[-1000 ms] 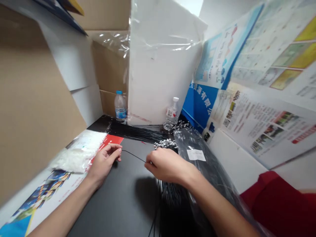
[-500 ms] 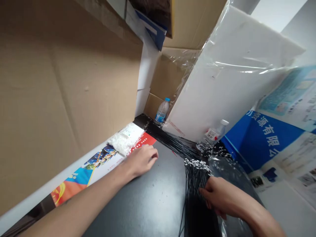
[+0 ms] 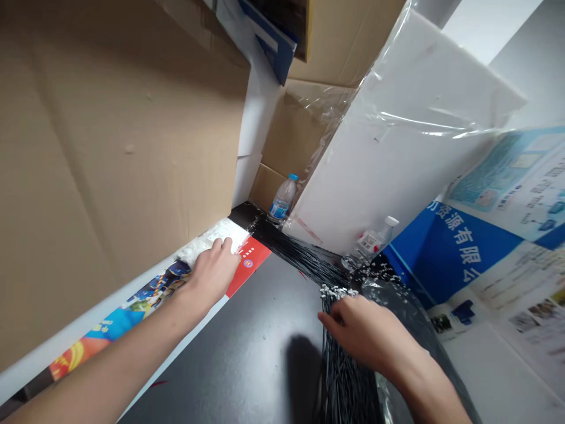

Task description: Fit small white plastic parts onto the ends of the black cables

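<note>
My left hand [image 3: 216,268] rests on a pile of small white pieces in a clear bag [image 3: 232,232], its fingers bent and drawn together. Whatever its fingertips hold is hidden. My right hand [image 3: 368,333] is over the upper end of a thick bundle of thin black wires [image 3: 346,386], which carry small white ends [image 3: 333,291]. Its thumb and fingers curl toward each other beside those ends. I cannot make out what lies between them.
More black wires [image 3: 300,254] lie along the back of the dark table [image 3: 247,353]. Two plastic bottles, one blue-capped [image 3: 283,199] and one white-capped [image 3: 375,241], stand behind. Cardboard [image 3: 132,135] walls the left; a wrapped white board [image 3: 397,147] leans at the back.
My left hand has moved left from the table onto the white pieces. My right hand has moved left and up toward the white wire ends. The view has shifted slightly.
</note>
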`<state>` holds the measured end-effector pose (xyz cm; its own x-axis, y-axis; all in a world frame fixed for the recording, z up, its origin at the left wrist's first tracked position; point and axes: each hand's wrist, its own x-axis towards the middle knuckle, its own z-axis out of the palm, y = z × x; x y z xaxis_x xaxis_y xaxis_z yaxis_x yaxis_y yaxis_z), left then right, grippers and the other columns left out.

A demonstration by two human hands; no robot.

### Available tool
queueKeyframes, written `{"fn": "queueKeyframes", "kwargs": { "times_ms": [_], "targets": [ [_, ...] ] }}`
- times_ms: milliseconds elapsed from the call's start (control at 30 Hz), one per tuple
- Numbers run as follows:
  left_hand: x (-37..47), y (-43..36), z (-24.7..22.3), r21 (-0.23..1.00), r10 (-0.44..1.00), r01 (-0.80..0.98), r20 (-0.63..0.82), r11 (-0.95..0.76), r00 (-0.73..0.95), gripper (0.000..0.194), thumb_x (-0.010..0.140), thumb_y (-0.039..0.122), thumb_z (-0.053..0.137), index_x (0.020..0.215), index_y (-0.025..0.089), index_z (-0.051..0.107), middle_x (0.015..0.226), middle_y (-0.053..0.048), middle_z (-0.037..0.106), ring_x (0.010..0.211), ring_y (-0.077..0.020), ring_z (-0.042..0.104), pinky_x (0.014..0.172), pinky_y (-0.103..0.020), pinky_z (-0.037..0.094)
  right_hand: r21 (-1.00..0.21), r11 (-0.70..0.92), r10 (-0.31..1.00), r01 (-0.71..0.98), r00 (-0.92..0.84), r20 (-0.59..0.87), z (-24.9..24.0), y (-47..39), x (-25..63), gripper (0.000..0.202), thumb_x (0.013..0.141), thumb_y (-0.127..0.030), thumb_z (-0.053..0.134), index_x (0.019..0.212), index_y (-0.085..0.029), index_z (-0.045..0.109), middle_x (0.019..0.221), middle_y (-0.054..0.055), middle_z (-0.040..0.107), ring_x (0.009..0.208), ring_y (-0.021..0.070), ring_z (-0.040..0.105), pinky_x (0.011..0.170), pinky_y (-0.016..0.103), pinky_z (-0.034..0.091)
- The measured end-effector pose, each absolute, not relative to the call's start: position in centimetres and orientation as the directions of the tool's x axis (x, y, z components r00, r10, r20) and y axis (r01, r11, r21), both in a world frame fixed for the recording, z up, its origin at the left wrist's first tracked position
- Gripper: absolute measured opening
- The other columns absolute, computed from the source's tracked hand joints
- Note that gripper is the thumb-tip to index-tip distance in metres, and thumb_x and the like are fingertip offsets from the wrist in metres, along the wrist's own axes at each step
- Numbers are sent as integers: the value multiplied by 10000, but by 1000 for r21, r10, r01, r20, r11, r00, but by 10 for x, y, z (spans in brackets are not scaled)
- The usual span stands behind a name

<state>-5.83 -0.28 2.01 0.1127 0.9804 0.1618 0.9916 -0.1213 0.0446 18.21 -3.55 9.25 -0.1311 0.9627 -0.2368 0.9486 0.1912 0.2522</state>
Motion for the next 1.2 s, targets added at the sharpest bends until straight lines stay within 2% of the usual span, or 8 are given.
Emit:
{"fn": "queueKeyframes", "kwargs": {
  "times_ms": [133,200,300,667,900,1033,1100,1200],
  "targets": [
    [-57,0,18,2,986,996,145,-88,87,396,757,-73,426,928,119,727,985,-183,592,955,-307,544,602,-293,481,166,300,953,939,-287,-98,74,20,144,284,908,-376,488,873,-197,705,891,117,719,835,263,685,638,311,449],
    [-57,-1,16,-13,988,998,143,-60,61,394,761,-65,431,977,110,710,1001,-189,598,977,-319,550,615,-305,497,137,327,945,935,-327,-20,61,49,126,289,899,-344,515,1105,-183,638,1045,122,703,921,253,678,694,304,470],
    [-58,-2,14,-18,988,999,149,-37,39,390,799,-50,405,998,113,698,984,-186,605,973,-318,562,637,-319,505,127,341,937,931,-348,32,45,84,105,342,932,-293,460,1250,-195,540,1215,122,638,1004,239,664,749,305,481],
    [-62,10,13,35,990,999,139,-37,32,360,876,8,379,976,143,697,978,-167,611,940,-290,568,584,-294,460,103,325,944,940,-329,28,18,131,95,236,927,-177,451,1043,-151,655,1097,165,687,1029,266,658,810,326,459],
    [-63,11,6,85,937,979,316,-187,151,235,901,105,453,901,169,679,991,-129,615,944,-261,547,595,-286,439,21,301,947,954,-301,114,20,122,96,218,907,-172,436,1060,-142,587,1017,162,698,959,265,668,757,316,456],
    [-58,10,2,268,909,914,370,-303,193,236,939,168,416,904,176,649,954,-106,651,953,-265,560,673,-327,452,-92,345,916,934,-314,248,33,114,98,241,940,-184,367,1134,-178,511,1038,96,690,959,203,647,770,279,454],
    [-54,9,-1,456,919,824,350,-338,183,224,935,181,414,886,196,631,891,-76,666,886,-242,592,696,-331,449,-261,456,850,851,-330,411,47,111,99,254,931,-172,358,1157,-178,476,1010,69,681,943,167,631,809,265,454],
    [-47,8,-3,781,955,549,252,-297,158,133,882,225,494,836,205,618,828,-46,681,776,-203,623,698,-314,455,-496,658,712,566,-252,656,80,102,102,212,893,-170,381,1074,-174,490,922,44,653,813,128,611,765,254,476]
  ]
}}
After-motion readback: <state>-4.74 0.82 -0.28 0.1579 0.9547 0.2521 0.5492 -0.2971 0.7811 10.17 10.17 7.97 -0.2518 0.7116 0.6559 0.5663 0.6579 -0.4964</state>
